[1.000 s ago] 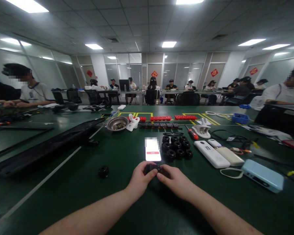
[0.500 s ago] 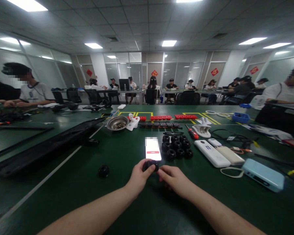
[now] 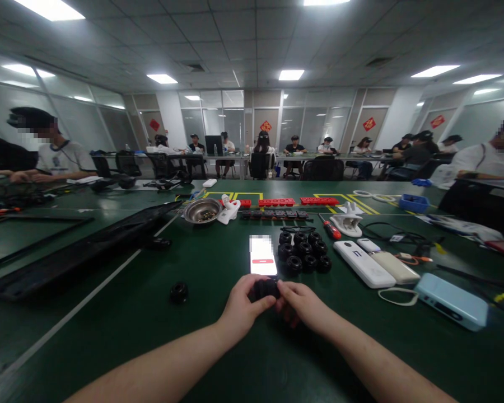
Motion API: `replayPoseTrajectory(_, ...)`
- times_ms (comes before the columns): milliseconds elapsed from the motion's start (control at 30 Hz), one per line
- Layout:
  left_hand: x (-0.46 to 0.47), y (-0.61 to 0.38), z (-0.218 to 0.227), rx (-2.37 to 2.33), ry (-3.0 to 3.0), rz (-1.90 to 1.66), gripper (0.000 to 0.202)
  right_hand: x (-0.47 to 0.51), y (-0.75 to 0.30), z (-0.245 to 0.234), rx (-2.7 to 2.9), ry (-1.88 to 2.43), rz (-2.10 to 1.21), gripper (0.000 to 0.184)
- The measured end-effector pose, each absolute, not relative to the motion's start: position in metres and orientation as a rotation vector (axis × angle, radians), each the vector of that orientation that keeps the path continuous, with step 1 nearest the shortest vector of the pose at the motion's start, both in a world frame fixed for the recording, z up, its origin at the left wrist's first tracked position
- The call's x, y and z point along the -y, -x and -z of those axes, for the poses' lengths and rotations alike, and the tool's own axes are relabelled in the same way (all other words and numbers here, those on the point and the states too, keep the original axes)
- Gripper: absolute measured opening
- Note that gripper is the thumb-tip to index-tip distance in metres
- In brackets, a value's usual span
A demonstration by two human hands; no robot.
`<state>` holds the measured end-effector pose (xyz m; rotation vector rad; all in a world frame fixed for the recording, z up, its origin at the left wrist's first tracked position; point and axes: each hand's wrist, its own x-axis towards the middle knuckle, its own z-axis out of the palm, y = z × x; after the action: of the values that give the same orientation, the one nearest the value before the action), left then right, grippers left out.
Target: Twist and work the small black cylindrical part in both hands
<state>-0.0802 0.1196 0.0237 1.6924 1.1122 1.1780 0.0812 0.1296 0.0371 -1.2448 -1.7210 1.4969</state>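
At the far left of your green table (image 3: 218, 358) lies a long black panel (image 3: 79, 252), and nearer you a single black ring (image 3: 178, 292) sits alone. Your left hand (image 3: 239, 305) is curled around a small black part (image 3: 265, 288), fingers and thumb gripping its left side. Your right hand (image 3: 300, 302) meets it from the other side, fingertips pinched on the same part, so both hands hold it together just above the table, right below the lit phone (image 3: 262, 256). Just right of the phone is a cluster of black rings (image 3: 304, 253). Further right lie a white power bank (image 3: 363, 263) and a pale blue box (image 3: 451, 300).
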Motion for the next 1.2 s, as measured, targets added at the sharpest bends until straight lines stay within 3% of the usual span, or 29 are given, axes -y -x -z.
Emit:
replayPoseTrajectory(100, -0.117, 0.08, -0.028, -1.134, -1.847, -1.195, 0.031, -0.131, -0.08, -0.033, 1.71, 1.285, -1.558, 0.058)
replayPoseTrajectory(300, -0.121, 0.082, -0.023, -1.166, -1.788, -1.144, 0.03, -0.131, -0.082, -0.039, 1.676, 1.197, -1.603, 0.045)
replayPoseTrajectory(567, -0.122, 0.083, -0.022, -1.189, -1.912, -1.248, 0.033, -0.129, -0.081, -0.037, 1.621, 1.295, -1.765, 0.056)
replayPoseTrajectory(833, -0.123, 0.083, -0.027, -1.187, -1.853, -1.145, 0.031, -0.129, -0.085, -0.044, 1.628, 1.206, -1.751, 0.037)
replayPoseTrajectory(1200, -0.122, 0.085, -0.03, -1.191, -1.884, -1.097, 0.035, -0.132, -0.084, -0.037, 1.592, 1.273, -1.822, 0.05)
